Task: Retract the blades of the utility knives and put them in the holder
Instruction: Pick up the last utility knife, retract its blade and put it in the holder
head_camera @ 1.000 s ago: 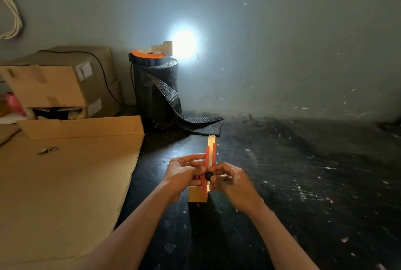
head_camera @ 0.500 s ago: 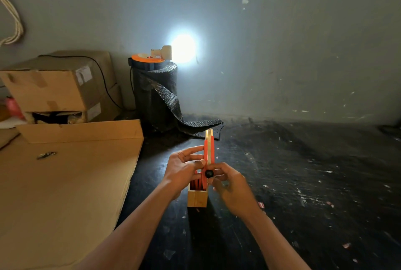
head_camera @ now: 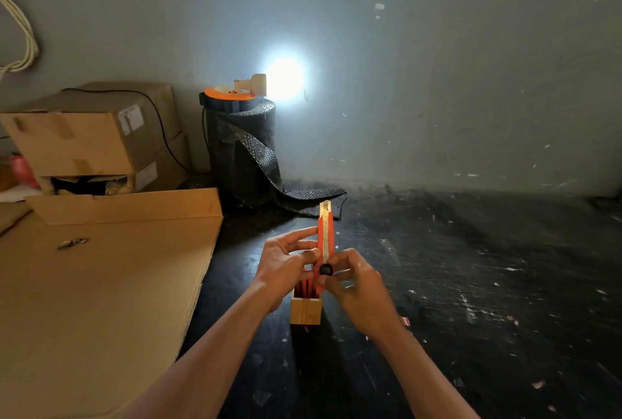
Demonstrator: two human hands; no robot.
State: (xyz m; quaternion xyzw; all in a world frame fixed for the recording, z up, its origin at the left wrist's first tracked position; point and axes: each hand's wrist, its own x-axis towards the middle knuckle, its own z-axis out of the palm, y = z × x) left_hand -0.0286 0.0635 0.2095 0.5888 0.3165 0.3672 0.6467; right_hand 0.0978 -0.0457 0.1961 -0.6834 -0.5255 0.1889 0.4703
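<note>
Since a second ago the knife [head_camera: 325,240] has tipped from a slight lean to nearly upright, and the right hand [head_camera: 356,284] has slid lower along it. The orange knife stands with its pale tip up and its lower end among other orange handles inside the holder [head_camera: 305,310], a small wooden box on the dark floor [head_camera: 471,284], just right of the cardboard sheet's [head_camera: 101,284] right edge. The step in hand looks like seating this knife in the holder; whether its blade is fully drawn in cannot be told. Next, the knife likely needs a straight push down until it rests, then both hands let go. The left hand [head_camera: 286,263] is half open, thumb and fingers curled loosely against the knife's left side, steadying it. The right hand is curled closer, fingertips pinching the knife around its black knob [head_camera: 325,269]. Farther back, a dark roll [head_camera: 240,149] stands at the wall with a bright lamp [head_camera: 284,80] above it, and boxes [head_camera: 91,135] sit in the far left corner.
</note>
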